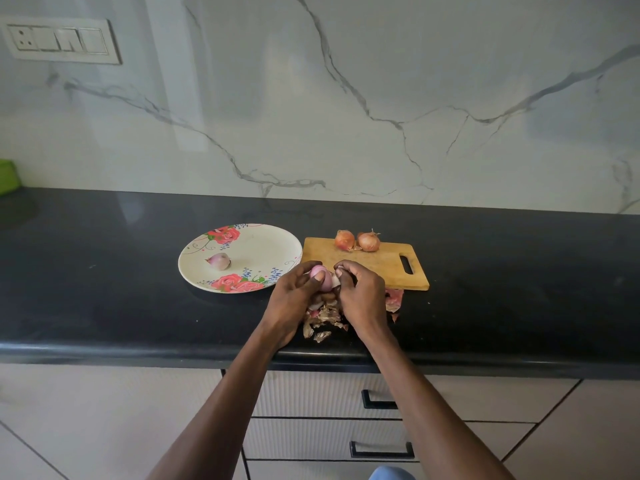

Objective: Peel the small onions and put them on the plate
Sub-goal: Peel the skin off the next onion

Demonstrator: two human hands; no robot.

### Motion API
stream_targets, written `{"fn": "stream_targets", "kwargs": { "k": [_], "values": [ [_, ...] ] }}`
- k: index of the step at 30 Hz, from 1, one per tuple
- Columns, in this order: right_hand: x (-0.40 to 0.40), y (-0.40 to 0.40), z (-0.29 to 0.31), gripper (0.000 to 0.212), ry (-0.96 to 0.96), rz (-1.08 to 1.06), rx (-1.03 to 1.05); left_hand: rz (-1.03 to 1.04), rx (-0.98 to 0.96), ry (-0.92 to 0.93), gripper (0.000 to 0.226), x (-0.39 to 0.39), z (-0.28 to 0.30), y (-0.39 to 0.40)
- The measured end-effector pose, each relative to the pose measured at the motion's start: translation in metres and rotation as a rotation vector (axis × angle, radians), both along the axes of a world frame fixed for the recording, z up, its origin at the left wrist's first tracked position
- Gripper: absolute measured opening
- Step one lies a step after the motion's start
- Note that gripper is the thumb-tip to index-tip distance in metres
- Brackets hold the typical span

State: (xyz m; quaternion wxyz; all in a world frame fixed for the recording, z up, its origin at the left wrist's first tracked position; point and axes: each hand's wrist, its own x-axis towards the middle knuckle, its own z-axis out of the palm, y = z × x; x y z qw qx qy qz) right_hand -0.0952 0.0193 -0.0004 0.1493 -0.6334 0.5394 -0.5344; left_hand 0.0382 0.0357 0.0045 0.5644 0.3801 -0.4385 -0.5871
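Both our hands meet over the near edge of the black tabletop (104,289), just in front of the cutting board (363,263). Left hand (294,292) has fingers + thumb curled round a pink, mostly peeled onion (320,277), thumb across its face. Right hand (360,289) is curled too, fingertips pinching a pale strip of skin (336,279) at the onion's right side; strip looks attached to the onion at one end, can't tell for sure.

One peeled onion (218,260) already lies on the floral plate (263,244), left-centre of it. Plate sits left of the board, rims nearly touching. Two unpeeled onions (356,240) sit side by side at the board's far edge, brown skins on, touching or nearly so. Board's handle slot is at its right end.

Pile of dry peels (322,322) on the tabletop under + between the hands, running to the near edge. More reddish scraps (394,299) just right of the right wrist, at the board's near-right corner.

Bkgd: marble-look wall (346,98), switch panel (60,39) far left up high, green thing (7,176) at far-left edge, partly cut off. Drawers (329,434) w/ black handles below the tabletop.
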Motion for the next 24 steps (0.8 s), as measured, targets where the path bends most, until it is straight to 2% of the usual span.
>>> {"fn": "stream_targets", "kwargs": {
  "k": [6,10,14,16,20,24],
  "values": [
    [-0.004,-0.001,0.0,0.017,-0.14,0.02,0.096,-0.032,0.012,0.011,0.024,-0.001,0.002,0.001],
    [-0.009,-0.008,-0.001,0.019,-0.301,0.006,0.197,0.01,0.02,0.109,0.026,0.002,0.006,0.002],
    [-0.001,-0.003,-0.002,0.029,-0.003,0.054,0.074,0.047,0.03,0.136,0.026,0.002,0.007,0.003],
    [0.001,-0.002,-0.002,0.036,0.087,0.05,0.006,0.089,0.039,0.141,0.028,0.002,0.006,0.001],
    [-0.002,0.003,0.002,0.037,-0.076,0.148,0.069,0.106,0.05,0.178,0.032,0.003,0.004,0.0],
    [-0.002,0.004,-0.002,0.021,-0.205,0.286,0.136,0.101,0.06,0.146,0.035,0.003,0.002,0.0]
  ]
}}
